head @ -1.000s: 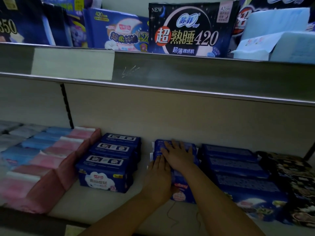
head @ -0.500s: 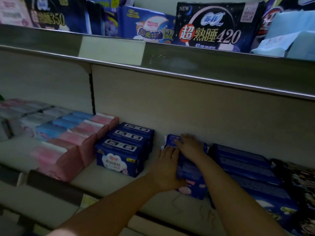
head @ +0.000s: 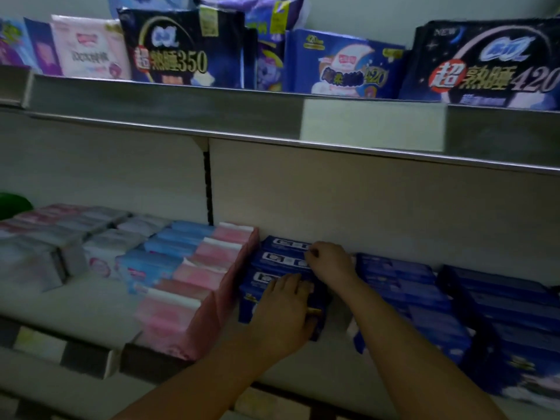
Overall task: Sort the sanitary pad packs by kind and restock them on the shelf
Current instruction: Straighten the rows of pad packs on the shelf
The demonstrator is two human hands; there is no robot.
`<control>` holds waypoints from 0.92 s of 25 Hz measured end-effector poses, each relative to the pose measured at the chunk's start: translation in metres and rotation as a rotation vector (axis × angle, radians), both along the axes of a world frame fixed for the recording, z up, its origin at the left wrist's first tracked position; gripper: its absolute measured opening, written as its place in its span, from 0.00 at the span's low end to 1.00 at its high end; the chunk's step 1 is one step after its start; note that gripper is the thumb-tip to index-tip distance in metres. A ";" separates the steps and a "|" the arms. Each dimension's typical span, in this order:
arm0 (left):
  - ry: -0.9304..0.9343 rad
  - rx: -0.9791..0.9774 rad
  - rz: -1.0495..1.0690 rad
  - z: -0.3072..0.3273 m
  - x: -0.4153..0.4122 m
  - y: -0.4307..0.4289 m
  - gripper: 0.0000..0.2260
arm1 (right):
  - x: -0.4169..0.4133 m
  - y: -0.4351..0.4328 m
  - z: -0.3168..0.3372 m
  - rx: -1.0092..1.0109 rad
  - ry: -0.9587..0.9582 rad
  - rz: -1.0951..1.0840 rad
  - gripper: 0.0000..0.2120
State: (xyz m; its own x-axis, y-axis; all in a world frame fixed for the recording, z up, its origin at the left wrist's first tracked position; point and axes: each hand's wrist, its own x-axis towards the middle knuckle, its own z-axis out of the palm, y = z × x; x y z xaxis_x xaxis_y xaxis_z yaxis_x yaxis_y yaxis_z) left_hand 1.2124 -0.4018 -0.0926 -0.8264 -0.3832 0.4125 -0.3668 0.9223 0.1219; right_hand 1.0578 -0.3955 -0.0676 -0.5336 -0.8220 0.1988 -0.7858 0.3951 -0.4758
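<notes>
Dim light falls on a pale back panel (head: 363, 201) split by a dark slotted upright (head: 208, 189), under a grey metal rail (head: 151, 104) edging the upper tier.

Three boxed packs (head: 280, 265) stand in a row between pink packs (head: 212, 268) and flat packs (head: 403, 286).

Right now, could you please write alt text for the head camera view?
Both hands rest on a row of dark blue packs on the lower shelf: left hand on the front pack, right hand farther back. Pink packs lie left.
</notes>
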 end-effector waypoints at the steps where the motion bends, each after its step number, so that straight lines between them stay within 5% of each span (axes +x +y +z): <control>1: -0.057 -0.001 0.004 -0.001 0.009 -0.011 0.24 | 0.009 -0.013 -0.001 -0.004 0.023 0.004 0.14; 12: -0.153 0.025 0.092 -0.013 0.023 -0.049 0.43 | 0.030 -0.059 -0.016 0.159 0.138 -0.037 0.24; 16: -0.239 0.110 0.144 -0.015 0.014 -0.052 0.42 | 0.028 -0.056 -0.023 0.437 0.128 -0.034 0.30; 23: -0.262 -0.013 0.185 -0.016 0.004 -0.045 0.39 | 0.026 -0.046 -0.026 0.429 0.157 -0.007 0.29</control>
